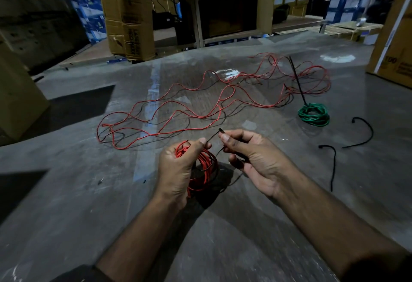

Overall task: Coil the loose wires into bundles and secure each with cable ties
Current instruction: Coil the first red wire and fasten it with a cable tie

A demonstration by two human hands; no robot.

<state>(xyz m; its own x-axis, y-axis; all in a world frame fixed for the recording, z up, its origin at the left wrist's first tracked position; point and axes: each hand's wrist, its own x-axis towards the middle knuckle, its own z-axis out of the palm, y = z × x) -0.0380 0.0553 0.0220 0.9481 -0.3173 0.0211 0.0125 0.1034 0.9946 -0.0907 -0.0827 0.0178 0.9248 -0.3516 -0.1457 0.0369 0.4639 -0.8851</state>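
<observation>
**Tie going round the red coil**

Both forearms reach in from the bottom of the frame. My left hand (178,165) grips the red wire coil (204,170) at centre, holding the loops together so they cannot spring apart. My right hand (252,159) pinches the black cable tie (214,135) near its head, just above the coil; I judge it is being closed round the bundle.

Right of centre, two spare cable ties (332,165) lie curled on the table (66,192), kept within reach. Farther up, a green wire bundle (314,114) sits already tied, its tie's tail sticking up. Across the middle, loose red and black wires (178,112) sprawl uncoiled.
</observation>
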